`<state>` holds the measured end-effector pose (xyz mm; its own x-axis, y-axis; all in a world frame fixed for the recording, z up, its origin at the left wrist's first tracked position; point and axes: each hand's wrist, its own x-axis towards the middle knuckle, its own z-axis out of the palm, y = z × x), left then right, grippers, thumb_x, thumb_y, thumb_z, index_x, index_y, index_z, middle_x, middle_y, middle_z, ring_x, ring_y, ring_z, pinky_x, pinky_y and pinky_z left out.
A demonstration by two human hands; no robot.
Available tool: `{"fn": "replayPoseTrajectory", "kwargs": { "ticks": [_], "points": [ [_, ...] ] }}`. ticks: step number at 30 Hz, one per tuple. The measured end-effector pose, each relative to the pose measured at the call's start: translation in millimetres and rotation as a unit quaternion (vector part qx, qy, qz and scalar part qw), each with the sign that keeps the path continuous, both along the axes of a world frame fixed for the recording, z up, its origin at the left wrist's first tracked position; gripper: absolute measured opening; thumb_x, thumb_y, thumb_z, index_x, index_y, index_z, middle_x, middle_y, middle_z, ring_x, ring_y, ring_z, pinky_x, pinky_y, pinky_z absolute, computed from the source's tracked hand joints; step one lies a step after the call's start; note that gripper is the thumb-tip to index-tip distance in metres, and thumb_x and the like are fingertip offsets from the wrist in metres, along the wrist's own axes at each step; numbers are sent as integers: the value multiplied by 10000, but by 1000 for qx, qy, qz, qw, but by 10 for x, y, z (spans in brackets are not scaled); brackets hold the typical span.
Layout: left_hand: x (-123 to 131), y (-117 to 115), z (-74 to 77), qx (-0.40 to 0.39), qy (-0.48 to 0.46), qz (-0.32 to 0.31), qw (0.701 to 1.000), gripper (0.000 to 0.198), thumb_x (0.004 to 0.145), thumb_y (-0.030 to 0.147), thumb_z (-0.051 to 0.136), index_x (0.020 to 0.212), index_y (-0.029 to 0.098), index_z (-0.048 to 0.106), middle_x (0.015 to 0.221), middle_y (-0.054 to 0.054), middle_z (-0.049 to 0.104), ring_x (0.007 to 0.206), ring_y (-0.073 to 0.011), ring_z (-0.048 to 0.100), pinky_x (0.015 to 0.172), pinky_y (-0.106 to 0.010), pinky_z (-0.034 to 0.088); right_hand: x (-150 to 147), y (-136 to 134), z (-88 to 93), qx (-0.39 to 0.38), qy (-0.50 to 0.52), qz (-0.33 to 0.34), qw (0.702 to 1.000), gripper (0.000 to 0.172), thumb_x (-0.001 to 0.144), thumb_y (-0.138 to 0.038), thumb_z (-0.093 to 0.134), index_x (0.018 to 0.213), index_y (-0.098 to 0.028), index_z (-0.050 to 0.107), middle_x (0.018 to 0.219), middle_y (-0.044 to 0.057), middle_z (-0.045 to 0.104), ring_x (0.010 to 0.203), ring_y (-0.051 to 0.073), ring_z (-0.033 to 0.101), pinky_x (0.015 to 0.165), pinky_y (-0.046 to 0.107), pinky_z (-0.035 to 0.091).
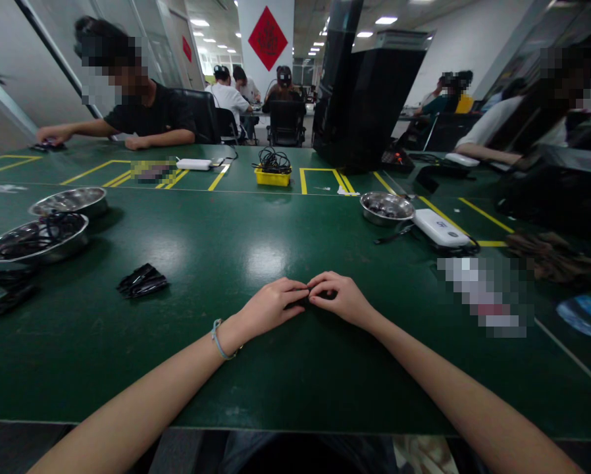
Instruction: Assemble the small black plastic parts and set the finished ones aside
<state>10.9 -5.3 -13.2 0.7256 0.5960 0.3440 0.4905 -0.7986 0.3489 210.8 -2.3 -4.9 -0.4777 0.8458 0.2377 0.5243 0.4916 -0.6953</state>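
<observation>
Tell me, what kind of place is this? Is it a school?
Probably a workshop or assembly room, not a school. People sit along long green tables marked with yellow tape boxes. Metal bowls hold small dark parts, and a yellow tray holds black cables. The left hand and right hand meet over something small.

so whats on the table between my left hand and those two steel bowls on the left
In the head view, a small pile of black bagged items lies on the green table between the left hand and the two steel bowls; the rest is bare.
</observation>
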Motion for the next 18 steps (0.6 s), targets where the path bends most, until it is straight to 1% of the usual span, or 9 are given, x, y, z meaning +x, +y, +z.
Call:
{"fn": "replayPoseTrajectory", "kwargs": {
  "ticks": [8,18],
  "points": [
    [4,3,-1,-3,-5,-2,1000,278,811,207,531,1087,186,557,1101,-72,560,965,-177,538,839,-319,454,-7,-6,15,9,-11,-1,1000,72,709,-225,595,683,-208,661,899,36,637,853,166,554,648,274,450],
    [4,-2,7,-1,-1,-3,1000,281,818,215,525,1096,184,553,1099,-64,559,968,-174,534,843,-304,449,-9,-14,10,14,-20,4,1000,54,700,-211,603,668,-199,643,899,35,639,848,161,546,646,268,446]
  ]
}}
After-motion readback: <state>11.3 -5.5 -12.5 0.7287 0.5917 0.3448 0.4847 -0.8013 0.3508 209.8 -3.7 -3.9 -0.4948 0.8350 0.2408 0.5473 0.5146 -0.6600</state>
